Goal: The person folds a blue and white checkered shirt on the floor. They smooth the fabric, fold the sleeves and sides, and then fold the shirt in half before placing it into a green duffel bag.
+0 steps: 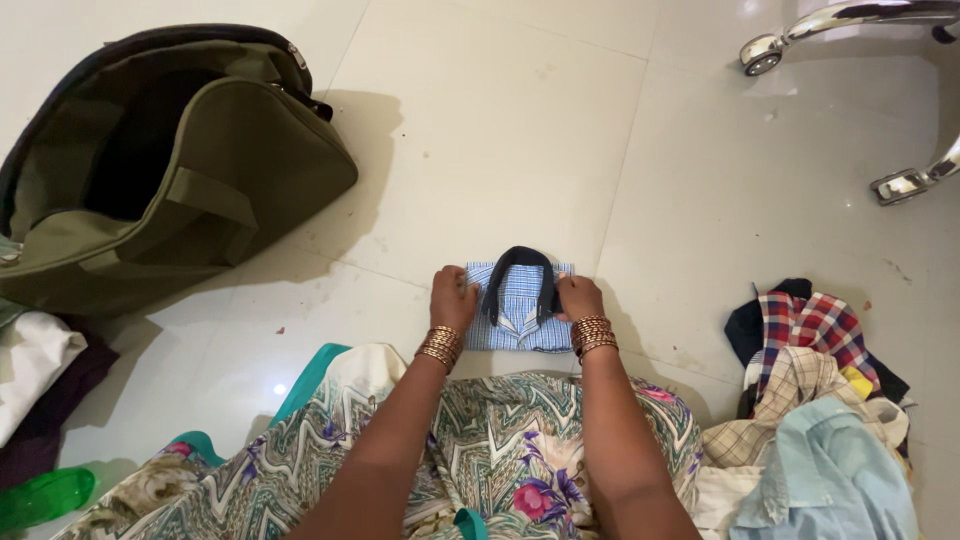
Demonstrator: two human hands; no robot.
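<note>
Hands flank a small folded blue checked shirt (519, 310) lying on the white tiled floor (500, 130): the left hand (453, 297) presses its left edge with fingers curled, the right hand (579, 296) grips the right edge by the dark collar. An open olive bag (170, 170) sits well to the left and a heap of clothes (810, 400) to the right.
</note>
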